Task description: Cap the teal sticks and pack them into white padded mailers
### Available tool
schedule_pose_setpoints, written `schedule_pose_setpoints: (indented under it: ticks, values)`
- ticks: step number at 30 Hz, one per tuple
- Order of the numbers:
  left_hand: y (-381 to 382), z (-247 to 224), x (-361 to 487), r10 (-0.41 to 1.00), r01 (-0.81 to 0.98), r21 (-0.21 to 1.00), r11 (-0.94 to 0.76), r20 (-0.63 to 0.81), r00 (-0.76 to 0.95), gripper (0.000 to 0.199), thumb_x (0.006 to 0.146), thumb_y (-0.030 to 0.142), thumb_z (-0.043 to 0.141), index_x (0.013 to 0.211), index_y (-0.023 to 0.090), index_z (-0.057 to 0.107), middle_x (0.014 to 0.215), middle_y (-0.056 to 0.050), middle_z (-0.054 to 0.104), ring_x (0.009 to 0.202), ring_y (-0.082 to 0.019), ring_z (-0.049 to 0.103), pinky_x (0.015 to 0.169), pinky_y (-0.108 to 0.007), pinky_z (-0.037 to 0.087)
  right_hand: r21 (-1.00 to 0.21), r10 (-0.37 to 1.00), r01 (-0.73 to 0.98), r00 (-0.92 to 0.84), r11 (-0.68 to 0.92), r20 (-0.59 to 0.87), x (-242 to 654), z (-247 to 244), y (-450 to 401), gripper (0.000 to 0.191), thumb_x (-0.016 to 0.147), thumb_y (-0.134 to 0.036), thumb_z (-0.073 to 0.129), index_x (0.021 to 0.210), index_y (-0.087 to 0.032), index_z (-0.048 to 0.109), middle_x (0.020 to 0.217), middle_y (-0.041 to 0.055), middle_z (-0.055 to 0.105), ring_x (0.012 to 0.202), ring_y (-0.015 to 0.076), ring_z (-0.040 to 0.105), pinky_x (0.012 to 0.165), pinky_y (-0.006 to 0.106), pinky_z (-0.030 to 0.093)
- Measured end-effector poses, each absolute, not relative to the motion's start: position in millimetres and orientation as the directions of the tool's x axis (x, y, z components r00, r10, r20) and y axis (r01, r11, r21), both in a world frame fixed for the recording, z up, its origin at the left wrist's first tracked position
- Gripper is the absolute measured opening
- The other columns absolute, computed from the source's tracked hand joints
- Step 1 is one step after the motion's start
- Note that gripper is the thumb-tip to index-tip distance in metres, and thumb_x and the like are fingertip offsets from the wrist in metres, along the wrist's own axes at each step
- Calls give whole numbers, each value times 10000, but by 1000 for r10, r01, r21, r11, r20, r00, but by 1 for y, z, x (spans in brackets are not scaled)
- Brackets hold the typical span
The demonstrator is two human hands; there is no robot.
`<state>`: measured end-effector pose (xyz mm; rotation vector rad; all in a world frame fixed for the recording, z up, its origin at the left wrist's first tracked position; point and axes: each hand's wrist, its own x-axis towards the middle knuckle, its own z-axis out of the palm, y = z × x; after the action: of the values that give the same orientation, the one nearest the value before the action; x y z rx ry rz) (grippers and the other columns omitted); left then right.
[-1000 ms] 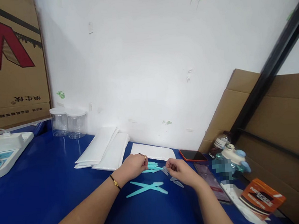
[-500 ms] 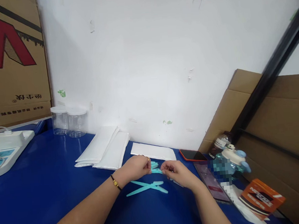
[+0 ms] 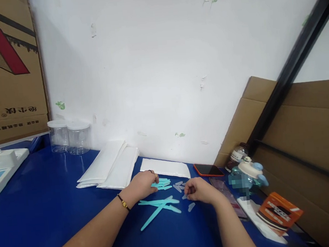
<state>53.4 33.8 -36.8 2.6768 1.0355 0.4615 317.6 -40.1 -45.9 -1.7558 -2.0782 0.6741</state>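
Observation:
My left hand point(image 3: 144, 186) is closed, fingers curled over the handle ends of several turquoise eyebrow razors point(image 3: 164, 183); its fingertips are partly hidden. In front of it, more turquoise razors point(image 3: 160, 205) lie crossed on the blue table. My right hand point(image 3: 199, 190) is to the right, thumb and fingers pinched at a small clear blade cover point(image 3: 184, 197). Other clear covers point(image 3: 177, 187) lie beside the razors, and a single cover point(image 3: 191, 207) rests nearer to me.
White padded envelopes point(image 3: 103, 165) are stacked at left, with another envelope point(image 3: 165, 167) behind my hands. Two clear jars point(image 3: 79, 138) and a power strip point(image 3: 7, 172) stand further left. Phones point(image 3: 208, 169), a teal bottle point(image 3: 248, 175) and an orange packet point(image 3: 280, 213) are at right.
My hands have moved apart, the left one leftward onto the grouped razors. Another razor now lies across the crossed ones. The clear covers show more fully between my hands.

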Motion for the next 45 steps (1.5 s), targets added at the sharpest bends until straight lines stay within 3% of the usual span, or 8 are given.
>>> schedule_pose_setpoints:
  ticks: [6,14,20,24,31,37,45]
  values:
    - [38,-43,55,669,616,281,-736,165,724,94,714,236,559,736,212,648,785,-33,666,744,-182,590,665,-265,395,-450,982,873,-179,189,64,301,-48,-35,128,577,-69,532,608,-154,623,553,-15,602,503,99,526,451,169,336]
    - [38,-40,59,658,634,177,-753,177,732,147,691,295,600,803,219,656,815,-45,675,757,-205,607,664,-274,420,-504,968,830,-247,237,48,296,-47,-39,131,586,-117,583,703,-168,613,591,-34,571,517,86,501,439,154,317]
    - [36,-43,64,641,651,32,-758,217,736,147,690,179,500,709,188,646,700,-61,663,676,-210,616,625,-281,430,-304,979,930,-198,205,52,287,-45,-37,111,586,-109,548,659,-165,609,587,-15,615,526,101,542,458,170,312]
    - [34,-41,62,636,640,59,-766,210,742,171,658,167,505,729,207,655,721,-48,676,678,-206,617,609,-269,429,-190,969,952,-219,238,118,279,-43,-37,134,599,-86,525,653,-175,610,614,-4,631,560,112,560,502,183,326]
    - [32,-34,59,614,604,111,-789,159,773,201,619,152,515,719,233,669,696,-15,681,643,-181,604,566,-238,403,-375,954,877,-273,300,124,281,-40,-37,150,719,-125,514,762,-173,649,719,15,644,618,115,567,545,189,375]
    - [34,-39,60,596,582,130,-803,159,787,215,630,158,513,747,240,673,740,-9,695,673,-184,612,580,-242,407,-390,946,862,-288,324,149,277,-41,-35,165,739,-138,543,803,-191,686,792,30,647,710,143,573,630,219,402]
    - [30,-40,62,572,530,243,-812,152,806,196,756,210,480,796,229,670,813,-15,692,751,-166,606,654,-234,408,-470,939,813,-303,344,164,266,-43,-35,135,739,-155,567,770,-192,693,749,9,638,643,120,559,575,211,387]
